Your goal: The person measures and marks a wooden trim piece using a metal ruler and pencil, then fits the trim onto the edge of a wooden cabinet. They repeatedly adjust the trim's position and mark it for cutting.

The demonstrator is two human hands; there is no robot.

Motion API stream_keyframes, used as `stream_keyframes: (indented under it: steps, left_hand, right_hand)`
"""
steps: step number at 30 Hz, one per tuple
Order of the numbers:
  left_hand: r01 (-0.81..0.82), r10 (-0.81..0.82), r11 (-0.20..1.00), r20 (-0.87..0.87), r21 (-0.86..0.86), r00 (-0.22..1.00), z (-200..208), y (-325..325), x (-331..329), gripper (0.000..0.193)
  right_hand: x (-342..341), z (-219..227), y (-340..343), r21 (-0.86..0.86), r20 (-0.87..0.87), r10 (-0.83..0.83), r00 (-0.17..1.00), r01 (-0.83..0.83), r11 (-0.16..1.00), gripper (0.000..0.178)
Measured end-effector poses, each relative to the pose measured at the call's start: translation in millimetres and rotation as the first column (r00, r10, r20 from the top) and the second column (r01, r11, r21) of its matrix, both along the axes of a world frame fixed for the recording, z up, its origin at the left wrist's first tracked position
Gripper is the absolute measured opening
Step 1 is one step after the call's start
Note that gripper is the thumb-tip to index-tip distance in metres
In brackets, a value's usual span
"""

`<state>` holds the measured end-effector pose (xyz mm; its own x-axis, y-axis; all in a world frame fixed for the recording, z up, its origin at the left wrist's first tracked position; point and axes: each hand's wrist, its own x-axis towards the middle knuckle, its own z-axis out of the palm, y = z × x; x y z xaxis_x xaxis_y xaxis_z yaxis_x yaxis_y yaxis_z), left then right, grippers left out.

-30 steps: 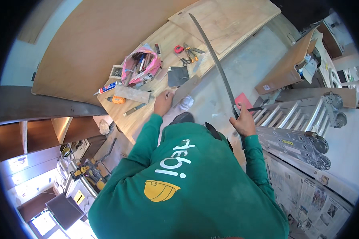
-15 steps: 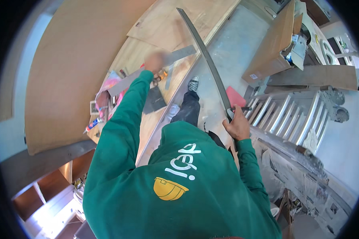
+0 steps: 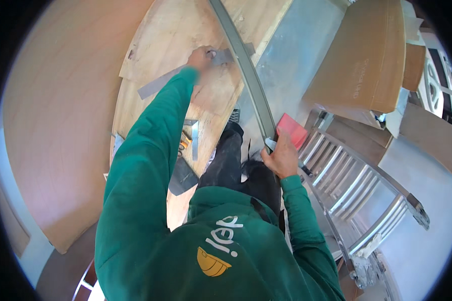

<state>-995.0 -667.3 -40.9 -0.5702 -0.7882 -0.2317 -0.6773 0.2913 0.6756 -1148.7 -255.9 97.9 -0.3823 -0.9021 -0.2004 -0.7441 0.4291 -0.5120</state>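
Observation:
My left hand (image 3: 202,57) is closed on a flat grey strip (image 3: 158,84) lying across the wooden board (image 3: 150,52). My right hand (image 3: 285,156) grips the near end of a long grey strip (image 3: 243,62), which slants up and away past the board's edge. A dark, stick-like handle (image 3: 305,169) juts out from the right hand, and a small whitish piece (image 3: 270,144) shows by its fingers; how the hand holds them is hidden. A metal square (image 3: 195,139), a yellow-handled tool (image 3: 186,141) and a dark flat plate (image 3: 184,177) lie nearer me on the board.
A large brown panel (image 3: 65,125) stands at the left. To the right are a red flat piece (image 3: 293,129), an aluminium ladder (image 3: 351,188) and a big cardboard box (image 3: 361,60). My legs (image 3: 228,160) are beside the board's edge.
My view has shifted forward along the board. My left hand and the flat grey strip are farther up the board. My right hand still grips the long strip.

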Motion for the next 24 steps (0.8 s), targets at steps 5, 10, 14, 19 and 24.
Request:
stream_keyframes:
  steps: [5, 10, 14, 19, 24]
  left_hand:
    - [-0.044, 0.01, 0.917, -0.086, -0.397, 0.996, -59.0, -21.2, 15.7, 0.029]
    - [-0.241, 0.164, 0.877, -0.213, -0.416, 0.963, -37.8, 20.9, 8.1, 0.041]
    - [-0.246, 0.155, 0.892, -0.254, -0.379, 0.955, -39.8, 41.6, -6.3, 0.049]
    - [-0.185, 0.136, 0.832, -0.132, -0.524, 0.982, -43.8, 36.3, -12.7, 0.046]
    - [-0.104, 0.058, 0.785, -0.095, -0.61, 0.994, -49.9, 30.0, 4.0, 0.038]
  right_hand:
    - [21.1, -61.8, -28.6, 0.131, 0.016, 0.031, 0.999, -0.033, 0.991, 0.082]
    - [43.7, -100.2, -29.2, 0.234, 0.068, 0.049, 0.996, -0.064, 0.97, 0.091]
    - [50.4, -119.3, -22.4, 0.307, 0.106, 0.051, 0.993, -0.082, 0.948, 0.1]
    - [46.3, -106.4, -50.7, 0.296, 0.069, -0.013, 0.998, -0.008, 0.955, 0.103]
    - [39.5, -110.6, -123.0, 0.244, 0.162, -0.061, 0.985, 0.02, 0.97, 0.101]
